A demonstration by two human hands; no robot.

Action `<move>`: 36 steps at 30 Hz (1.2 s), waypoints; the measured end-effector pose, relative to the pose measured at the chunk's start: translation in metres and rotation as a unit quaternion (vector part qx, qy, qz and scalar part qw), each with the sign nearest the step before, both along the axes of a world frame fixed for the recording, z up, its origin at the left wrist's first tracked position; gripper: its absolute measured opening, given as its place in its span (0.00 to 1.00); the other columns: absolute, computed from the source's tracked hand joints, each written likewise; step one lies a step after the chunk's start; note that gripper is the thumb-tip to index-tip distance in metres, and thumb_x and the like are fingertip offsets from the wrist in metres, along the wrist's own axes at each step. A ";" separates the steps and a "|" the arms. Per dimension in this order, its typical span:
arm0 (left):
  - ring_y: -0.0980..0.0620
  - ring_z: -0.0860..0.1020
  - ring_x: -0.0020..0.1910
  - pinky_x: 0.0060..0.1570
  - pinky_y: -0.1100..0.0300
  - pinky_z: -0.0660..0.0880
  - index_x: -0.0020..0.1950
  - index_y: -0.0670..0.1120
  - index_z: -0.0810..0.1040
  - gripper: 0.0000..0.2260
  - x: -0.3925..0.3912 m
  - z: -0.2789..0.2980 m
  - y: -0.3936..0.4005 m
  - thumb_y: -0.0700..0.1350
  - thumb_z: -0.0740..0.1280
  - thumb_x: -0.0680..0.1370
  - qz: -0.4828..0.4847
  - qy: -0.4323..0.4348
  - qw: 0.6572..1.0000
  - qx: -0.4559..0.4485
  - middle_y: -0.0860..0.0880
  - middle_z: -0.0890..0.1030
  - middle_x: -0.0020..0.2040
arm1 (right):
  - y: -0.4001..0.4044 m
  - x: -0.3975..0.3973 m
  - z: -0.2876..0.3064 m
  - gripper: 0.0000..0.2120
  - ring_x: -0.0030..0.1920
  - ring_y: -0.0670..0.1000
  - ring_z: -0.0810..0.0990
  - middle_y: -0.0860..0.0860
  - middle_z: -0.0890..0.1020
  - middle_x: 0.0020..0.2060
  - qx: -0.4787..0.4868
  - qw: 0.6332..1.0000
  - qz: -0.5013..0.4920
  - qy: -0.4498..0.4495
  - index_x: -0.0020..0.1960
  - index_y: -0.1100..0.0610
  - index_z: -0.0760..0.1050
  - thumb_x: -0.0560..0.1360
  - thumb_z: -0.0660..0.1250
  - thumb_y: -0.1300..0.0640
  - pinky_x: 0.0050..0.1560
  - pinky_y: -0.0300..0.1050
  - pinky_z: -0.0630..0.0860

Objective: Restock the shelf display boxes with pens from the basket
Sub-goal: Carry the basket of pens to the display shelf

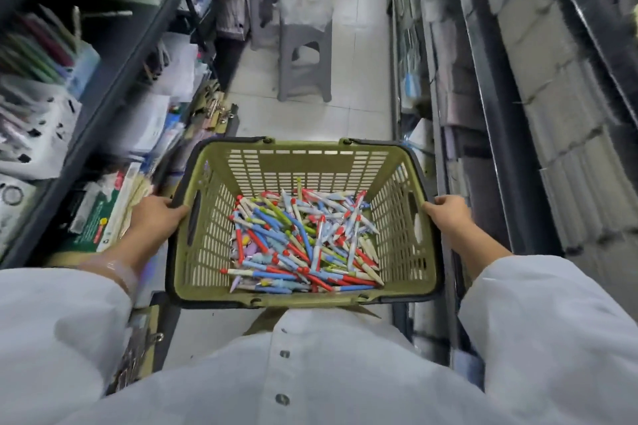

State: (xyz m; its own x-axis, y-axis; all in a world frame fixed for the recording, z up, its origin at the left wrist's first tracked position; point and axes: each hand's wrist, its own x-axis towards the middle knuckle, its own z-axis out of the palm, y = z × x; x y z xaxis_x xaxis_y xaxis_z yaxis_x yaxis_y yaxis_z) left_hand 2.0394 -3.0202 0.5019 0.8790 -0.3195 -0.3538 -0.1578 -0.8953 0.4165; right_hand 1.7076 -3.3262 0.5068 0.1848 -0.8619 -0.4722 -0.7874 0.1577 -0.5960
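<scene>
An olive-green plastic basket (303,162) with slotted walls and a dark rim is held in front of my body, above the aisle floor. Its bottom is covered by a loose heap of several pens (303,241) in red, blue, white and green. My left hand (152,221) grips the basket's left rim, thumb over the edge. On the opposite side my right hand (448,214) grips the right rim the same way. Both arms wear white sleeves. No display box is clearly recognisable on the blurred shelves.
A narrow tiled aisle runs ahead between two shelf units. The left shelves (103,107) hold stationery, packets and clipboards. The right shelves (518,114) carry rows of grey boxes. Two grey plastic stools (303,55) stand in the aisle ahead.
</scene>
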 end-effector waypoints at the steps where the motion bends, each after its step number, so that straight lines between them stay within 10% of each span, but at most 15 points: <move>1: 0.35 0.77 0.49 0.43 0.52 0.68 0.49 0.34 0.80 0.12 0.014 0.001 -0.026 0.43 0.68 0.75 0.010 0.001 1.000 -0.006 0.32 0.80 0.48 | -0.028 0.020 0.002 0.10 0.39 0.53 0.77 0.52 0.78 0.34 0.004 1.000 0.005 -0.007 0.36 0.58 0.75 0.76 0.65 0.58 0.33 0.40 0.68; 36: 0.51 0.72 0.28 0.26 0.59 0.64 0.36 0.41 0.77 0.10 0.593 0.013 -0.679 0.44 0.68 0.75 0.207 0.017 0.977 -0.046 0.47 0.75 0.29 | -0.759 0.708 0.010 0.09 0.42 0.57 0.77 0.57 0.78 0.43 -0.010 0.996 0.086 0.015 0.50 0.62 0.76 0.76 0.64 0.56 0.43 0.45 0.73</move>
State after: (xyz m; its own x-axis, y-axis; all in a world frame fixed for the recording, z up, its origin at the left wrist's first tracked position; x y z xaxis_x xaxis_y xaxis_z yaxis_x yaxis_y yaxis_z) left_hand 2.6324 -3.6990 0.5152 0.9281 0.0299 -0.3712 0.2258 -0.8378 0.4971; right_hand 2.4152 -4.0854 0.5171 0.3175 -0.8281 -0.4620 -0.8192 0.0059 -0.5735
